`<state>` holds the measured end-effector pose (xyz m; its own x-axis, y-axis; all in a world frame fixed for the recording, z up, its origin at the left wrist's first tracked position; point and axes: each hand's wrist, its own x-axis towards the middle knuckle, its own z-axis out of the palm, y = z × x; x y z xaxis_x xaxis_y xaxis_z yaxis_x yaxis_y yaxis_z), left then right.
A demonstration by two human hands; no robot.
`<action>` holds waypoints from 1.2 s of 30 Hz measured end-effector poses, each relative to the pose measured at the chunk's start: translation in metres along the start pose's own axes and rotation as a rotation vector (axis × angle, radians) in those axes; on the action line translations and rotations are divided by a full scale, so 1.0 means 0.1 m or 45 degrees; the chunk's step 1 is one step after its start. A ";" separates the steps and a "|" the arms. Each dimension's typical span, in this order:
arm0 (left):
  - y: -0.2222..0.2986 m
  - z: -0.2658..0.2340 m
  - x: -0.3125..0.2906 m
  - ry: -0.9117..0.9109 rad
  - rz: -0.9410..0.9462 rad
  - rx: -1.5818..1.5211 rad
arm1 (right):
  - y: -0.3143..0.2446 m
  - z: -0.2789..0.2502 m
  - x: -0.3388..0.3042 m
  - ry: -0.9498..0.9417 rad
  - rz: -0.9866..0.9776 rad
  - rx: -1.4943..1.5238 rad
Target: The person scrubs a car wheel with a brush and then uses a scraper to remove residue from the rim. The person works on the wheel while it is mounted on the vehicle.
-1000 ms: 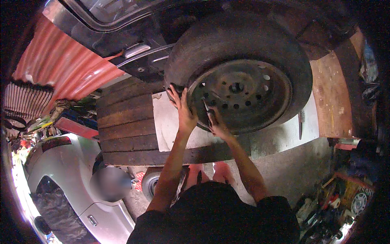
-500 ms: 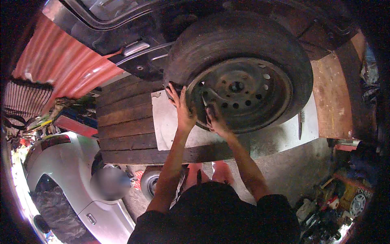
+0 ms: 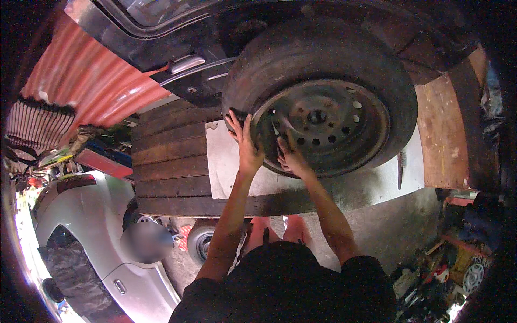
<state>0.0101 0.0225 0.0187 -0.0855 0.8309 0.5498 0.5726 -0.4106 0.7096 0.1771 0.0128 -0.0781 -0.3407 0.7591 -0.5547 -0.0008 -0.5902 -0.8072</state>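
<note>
A dusty car wheel (image 3: 318, 145), a black tire (image 3: 323, 54) on a dark steel rim, leans tilted over a white sheet (image 3: 229, 183) on a wooden bench. My left hand (image 3: 246, 148) lies against the tire's lower left side, its fingers stretched and spread. Beside it, at the rim's lower left edge, my right hand (image 3: 292, 160) is closed around a slim tool with a pale pointed tip (image 3: 276, 129). The tip points up into the rim's inner face. Its handle is mostly hidden by my fingers, so its exact kind is unclear.
Behind the wheel stands a dark car body (image 3: 199, 48). A narrow dark brush-like tool (image 3: 400, 171) lies at the sheet's right end. Wooden planks (image 3: 172, 156) extend leftward. On the floor are a silver car (image 3: 91, 215), a person, another wheel (image 3: 202, 242) and piled parts (image 3: 458, 274).
The whole view has shifted slightly. My right hand has moved a little at the rim, still holding the slim tool. My left hand stays on the tire.
</note>
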 end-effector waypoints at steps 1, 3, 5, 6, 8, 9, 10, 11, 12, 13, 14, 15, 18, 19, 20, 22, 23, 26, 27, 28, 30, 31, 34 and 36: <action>-0.03 0.00 -0.03 -0.014 -0.006 0.050 | -0.06 0.03 -0.02 0.006 -0.027 0.003; -0.07 -0.05 -0.08 -0.052 -0.013 0.153 | -0.06 0.15 -0.32 0.124 -0.204 -0.028; -0.08 -0.04 -0.07 -0.044 -0.005 0.142 | -0.19 0.11 -0.28 0.097 -0.008 0.054; -0.08 -0.04 -0.06 -0.047 0.001 0.135 | -0.25 0.14 -0.30 0.097 0.054 0.085; -0.08 -0.06 -0.06 -0.070 -0.044 0.160 | -0.37 0.22 -0.34 0.099 0.134 0.112; -0.06 -0.05 -0.04 -0.071 -0.063 0.164 | -0.43 0.23 -0.36 0.109 0.148 0.107; -0.03 -0.03 -0.03 -0.046 -0.033 0.119 | -0.34 0.18 -0.34 0.065 0.060 0.079; -0.01 -0.01 -0.01 -0.021 -0.002 0.074 | -0.19 0.12 -0.30 0.020 -0.027 0.051; -0.01 -0.01 -0.02 0.005 0.025 0.038 | -0.22 0.14 -0.29 0.015 -0.046 0.069; -0.02 -0.01 -0.03 0.003 0.010 0.038 | -0.25 0.17 -0.30 0.008 -0.061 0.089; -0.03 -0.02 -0.03 0.001 -0.005 0.039 | -0.32 0.19 -0.23 0.049 -0.011 0.151; -0.05 -0.03 -0.07 -0.005 -0.023 0.035 | -0.38 0.23 -0.24 0.096 0.045 0.214; 0.01 -0.03 -0.02 -0.102 -0.064 0.118 | 0.32 0.13 0.14 0.242 -0.476 -0.134; -0.02 -0.03 -0.02 -0.093 -0.049 0.123 | 0.46 0.10 0.19 0.243 -0.587 -0.247; -0.06 -0.02 -0.05 -0.090 -0.039 0.127 | 0.60 0.06 0.23 0.255 -0.698 -0.354; -0.13 -0.03 -0.05 -0.034 -0.039 0.093 | 0.14 0.14 -0.09 0.240 -0.473 -0.349; -0.08 -0.02 -0.07 -0.024 -0.045 0.044 | 0.04 0.13 -0.11 0.296 -0.463 -0.385; 0.02 -0.03 0.02 -0.039 -0.052 0.004 | 0.01 0.21 0.22 0.600 -0.825 -0.682; 0.00 -0.03 -0.03 -0.034 -0.091 0.014 | -0.11 0.28 0.02 0.560 -0.778 -0.767; -0.01 -0.03 -0.04 -0.014 -0.067 0.006 | -0.22 0.33 -0.17 0.533 -0.729 -0.844; -0.03 -0.03 -0.03 0.016 -0.004 -0.002 | -0.24 0.34 -0.24 0.531 -0.746 -0.878; -0.03 -0.02 -0.01 0.014 0.002 0.001 | -0.20 0.29 -0.18 0.574 -0.832 -0.931; 0.01 0.00 -0.01 -0.002 -0.005 -0.006 | -0.18 0.30 0.06 0.741 -1.027 -0.983; 0.02 0.00 -0.01 -0.004 -0.032 -0.026 | -0.14 0.30 0.08 0.748 -1.027 -0.948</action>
<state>0.0113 0.0206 0.0195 -0.0971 0.8423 0.5302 0.5534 -0.3971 0.7322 0.1462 0.0190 -0.0656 -0.0191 0.9534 0.3012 0.5839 0.2551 -0.7707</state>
